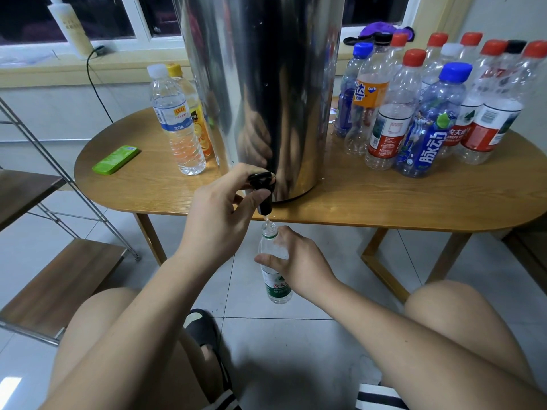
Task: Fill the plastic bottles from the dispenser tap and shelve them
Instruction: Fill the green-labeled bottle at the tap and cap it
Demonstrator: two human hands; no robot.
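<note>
Obs: left hand (219, 208) curled on tap (264, 192); right hand (299, 261) grips bottle (277, 288) below near edge of surface (384, 202), mouth under spout. Risk: narrow neck drifts off stream, or overfills, wetting floor.

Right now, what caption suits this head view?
Left hand grips the tap; right hand holds an open bottle beneath it.

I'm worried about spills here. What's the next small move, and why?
Probably just hold steady: the left hand grips the tap lever, a thin stream falls into the open bottle gripped by the right hand, and its upper part looks unfilled.
</note>
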